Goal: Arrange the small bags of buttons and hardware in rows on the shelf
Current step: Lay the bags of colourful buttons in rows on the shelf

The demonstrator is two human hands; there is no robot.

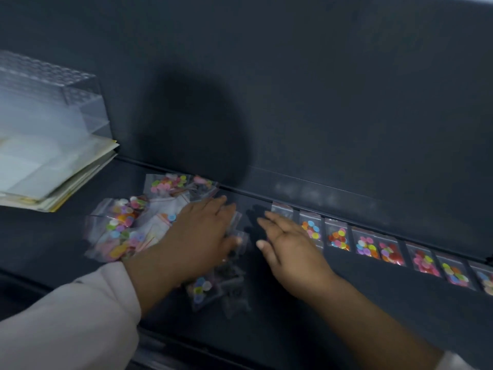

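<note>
While the left hand (197, 236) rests flat on loose bags (120, 225), right hand (290, 249) lies outspread.

The shelf (373, 303) and the wall (320, 89) behind it are one plain dark grey. The row (394, 252) of clear bags along the shelf's back edge shows buttons in pink, red, orange, yellow, green and light blue. The pile (125, 228) toward the left end has the same mix plus thin red strips, and the front bags (232, 279) hold blackish pieces. At the left end the box (53, 94) is clear with a dotted top, the papers (53, 177) white and pale yellow, the sleeve (80, 316) off-white.
</note>
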